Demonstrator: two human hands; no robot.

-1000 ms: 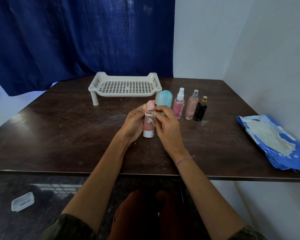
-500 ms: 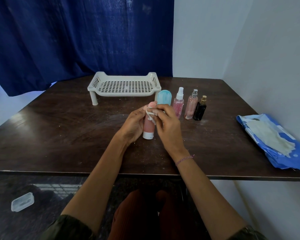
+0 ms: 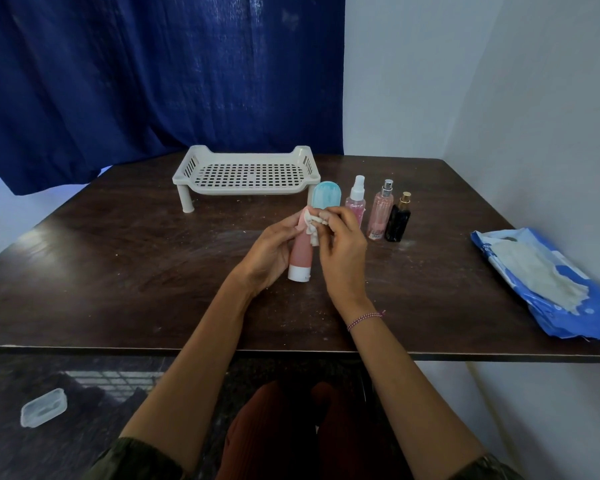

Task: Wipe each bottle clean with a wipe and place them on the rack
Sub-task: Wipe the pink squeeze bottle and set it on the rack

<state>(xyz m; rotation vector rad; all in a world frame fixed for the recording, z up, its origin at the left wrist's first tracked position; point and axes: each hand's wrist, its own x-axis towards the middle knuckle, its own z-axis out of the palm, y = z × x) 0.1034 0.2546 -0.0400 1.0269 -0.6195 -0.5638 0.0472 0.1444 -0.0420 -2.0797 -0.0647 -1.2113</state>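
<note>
My left hand [image 3: 269, 251] grips a pink tube bottle [image 3: 300, 255] with a white cap, held cap-down just over the dark table [image 3: 118, 271]. My right hand [image 3: 342, 251] pinches a crumpled white wipe [image 3: 313, 230] against the tube's upper end. Behind my hands stand a turquoise tube [image 3: 327, 199], a pink spray bottle with a white nozzle [image 3: 355, 202], a taller pink spray bottle with a silver nozzle [image 3: 380, 213] and a small black bottle with a gold cap [image 3: 398, 220]. The white perforated rack [image 3: 246, 173] stands on legs at the back with nothing on it.
A blue wipes pack [image 3: 561, 289] lies open at the table's right edge beside the wall. A blue curtain [image 3: 153, 81] hangs behind the table. On the floor at the lower left lies a small clear plastic lid [image 3: 44, 407].
My right hand has shifted the wipe slightly along the top of the pink tube. The left hand keeps its grip and the tube stays in place.
</note>
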